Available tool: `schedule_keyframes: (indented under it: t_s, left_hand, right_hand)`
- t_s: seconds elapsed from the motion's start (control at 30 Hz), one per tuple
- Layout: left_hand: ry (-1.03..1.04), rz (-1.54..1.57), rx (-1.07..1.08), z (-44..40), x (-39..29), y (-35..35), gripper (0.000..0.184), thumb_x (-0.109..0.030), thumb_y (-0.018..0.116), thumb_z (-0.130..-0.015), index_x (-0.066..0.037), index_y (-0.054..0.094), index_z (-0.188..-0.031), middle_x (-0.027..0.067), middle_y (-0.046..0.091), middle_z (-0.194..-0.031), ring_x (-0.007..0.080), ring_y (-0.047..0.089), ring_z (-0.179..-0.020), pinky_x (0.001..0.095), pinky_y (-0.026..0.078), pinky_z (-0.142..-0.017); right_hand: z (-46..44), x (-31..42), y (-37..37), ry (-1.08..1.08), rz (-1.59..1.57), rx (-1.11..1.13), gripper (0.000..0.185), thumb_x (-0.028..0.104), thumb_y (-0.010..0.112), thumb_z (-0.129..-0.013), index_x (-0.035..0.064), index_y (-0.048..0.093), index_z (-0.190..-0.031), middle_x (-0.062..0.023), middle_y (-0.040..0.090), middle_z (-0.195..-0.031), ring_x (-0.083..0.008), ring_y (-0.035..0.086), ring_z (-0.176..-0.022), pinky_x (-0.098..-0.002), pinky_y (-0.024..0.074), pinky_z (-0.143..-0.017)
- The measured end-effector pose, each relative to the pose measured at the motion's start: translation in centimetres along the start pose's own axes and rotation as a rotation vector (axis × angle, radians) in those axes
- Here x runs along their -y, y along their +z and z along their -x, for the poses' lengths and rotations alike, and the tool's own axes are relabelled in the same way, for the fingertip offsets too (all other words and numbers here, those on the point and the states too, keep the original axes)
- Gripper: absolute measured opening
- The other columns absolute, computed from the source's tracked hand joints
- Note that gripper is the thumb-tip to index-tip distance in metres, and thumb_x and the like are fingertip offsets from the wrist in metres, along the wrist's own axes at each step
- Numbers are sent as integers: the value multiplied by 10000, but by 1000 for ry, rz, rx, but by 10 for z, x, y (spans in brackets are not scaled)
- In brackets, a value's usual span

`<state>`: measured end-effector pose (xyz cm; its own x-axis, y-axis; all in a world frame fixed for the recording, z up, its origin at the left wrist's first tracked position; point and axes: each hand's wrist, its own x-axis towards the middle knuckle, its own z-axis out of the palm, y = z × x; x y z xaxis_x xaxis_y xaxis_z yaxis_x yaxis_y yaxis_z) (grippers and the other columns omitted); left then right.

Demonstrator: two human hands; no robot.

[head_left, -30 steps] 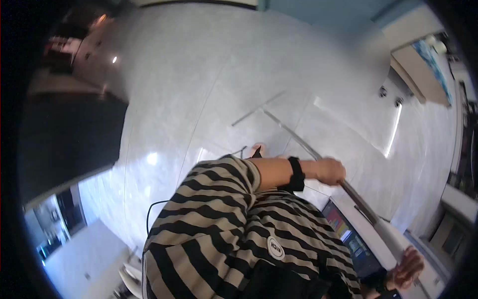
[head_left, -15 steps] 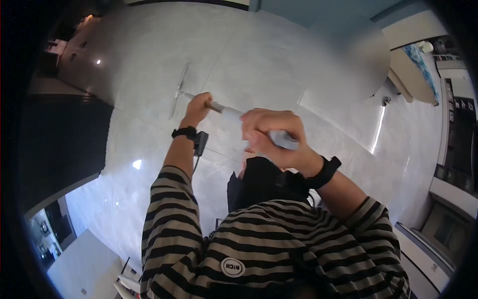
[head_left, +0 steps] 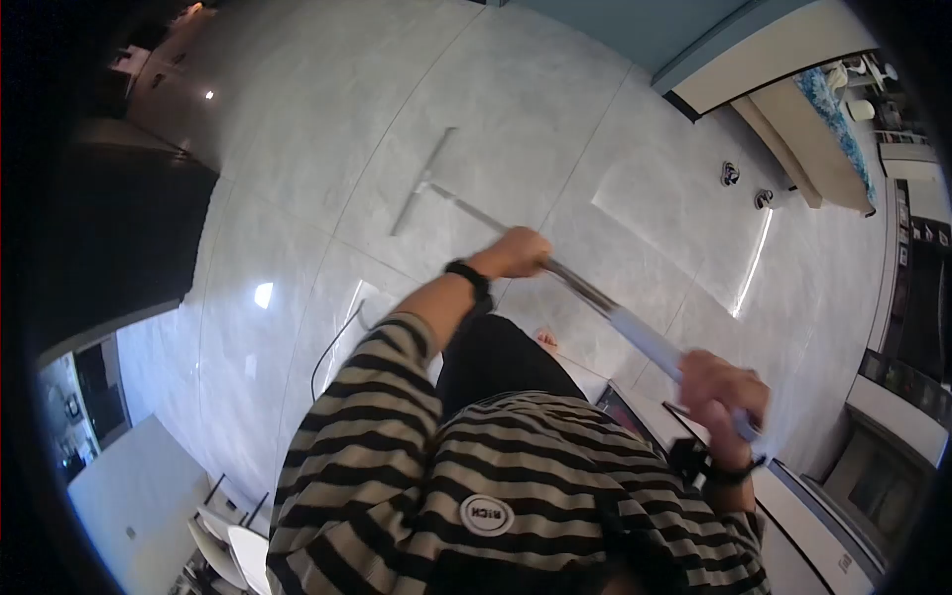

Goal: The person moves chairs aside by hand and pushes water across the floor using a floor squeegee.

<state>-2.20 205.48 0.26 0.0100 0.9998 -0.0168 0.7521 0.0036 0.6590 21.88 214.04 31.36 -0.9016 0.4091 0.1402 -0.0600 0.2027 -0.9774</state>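
A long-handled tool (head_left: 585,288) with a thin, straight crosspiece (head_left: 424,182) lies diagonally across the view, its crosspiece at the pale tiled floor. My left hand (head_left: 518,253) is closed round the metal middle part of the handle. Near the handle's upper end, my right hand (head_left: 726,389) grips the pale grey section, slightly blurred. Both wrists wear black bands. Below the handle, between my hands, a bare foot (head_left: 546,340) shows.
A dark flat surface (head_left: 119,238) stands at the left, with a white table (head_left: 144,496) and chairs (head_left: 228,545) at lower left. Shoes (head_left: 731,175) lie near the bed (head_left: 803,129) at upper right. White cabinets (head_left: 823,535) stand at lower right.
Over the last half second, the handle's upper end and my right hand have moved right and down. My left hand has moved right, and the crosspiece has shifted right.
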Motion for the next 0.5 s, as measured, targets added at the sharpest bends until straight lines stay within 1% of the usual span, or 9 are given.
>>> schedule_keyframes:
  t_s: [0.03, 0.1, 0.17, 0.23, 0.3, 0.4, 0.43, 0.47, 0.5]
  left_hand:
    - [35, 37, 31, -18, -42, 13, 162, -243, 609, -655, -94, 585, -597, 141, 599, -646, 368, 587, -656, 460, 458, -582]
    - [141, 36, 96, -58, -106, 66, 200, -281, 605, -686, -93, 600, -620, 150, 610, -674, 370, 594, -665, 464, 475, -591]
    - [225, 200, 63, -84, -178, 96, 215, -268, 586, -696, -82, 555, -593, 155, 578, -630, 384, 573, -632, 467, 458, -578]
    - [312, 233, 115, -104, -236, 121, 183, -246, 560, -711, -87, 617, -637, 152, 617, -678, 364, 608, -692, 453, 491, -622]
    - [403, 252, 182, -119, -278, 138, 178, -236, 551, -712, -79, 631, -688, 149, 630, -707, 367, 608, -694, 453, 495, -637]
    - [518, 243, 302, -129, -316, 139, 217, -284, 589, -739, -86, 657, -795, 151, 643, -780, 344, 613, -743, 438, 495, -660]
    - [551, 273, 301, -128, -325, 142, 234, -305, 604, -748, -91, 662, -822, 152, 644, -799, 335, 613, -760, 433, 493, -665]
    - [496, 265, 362, -125, -339, 144, 258, -336, 624, -757, -94, 669, -839, 151, 643, -806, 328, 609, -785, 430, 488, -684]
    - [573, 313, 254, -110, -355, 132, 256, -329, 623, -761, -84, 656, -825, 142, 642, -801, 335, 605, -787, 431, 486, -694]
  right_hand:
    - [28, 12, -24, 17, 63, -68, 144, 74, 560, -730, 18, 530, -602, -81, 545, -566, -230, 540, -532, -436, 466, -704]
    - [76, 40, -65, -19, 4, -194, 234, 122, 566, -767, 37, 504, -557, -69, 523, -521, -212, 514, -483, -403, 442, -633]
    - [120, 73, -100, 48, 115, -220, 276, 175, 577, -767, 42, 482, -544, -67, 497, -501, -202, 489, -464, -389, 420, -619]
    - [156, 99, -118, 48, 158, -300, 310, 204, 558, -788, 62, 455, -532, -57, 453, -482, -182, 440, -440, -352, 379, -591]
    - [184, 122, -130, 71, 187, -300, 268, 201, 505, -819, 57, 441, -602, -51, 430, -542, -178, 438, -531, -373, 361, -664]
    - [215, 139, -132, 80, 240, -374, 270, 204, 475, -858, 65, 440, -630, -45, 401, -554, -179, 443, -580, -393, 368, -687]
    - [217, 145, -131, 43, 232, -324, 203, 182, 516, -839, 77, 473, -670, -42, 447, -600, -158, 472, -598, -352, 386, -650]
    - [222, 163, -130, 2, 213, -227, 140, 161, 556, -819, 90, 506, -709, -40, 492, -645, -137, 502, -617, -312, 403, -612]
    - [229, 189, -129, -34, 177, -100, 85, 139, 597, -799, 103, 539, -748, -37, 538, -690, -115, 532, -635, -272, 421, -575]
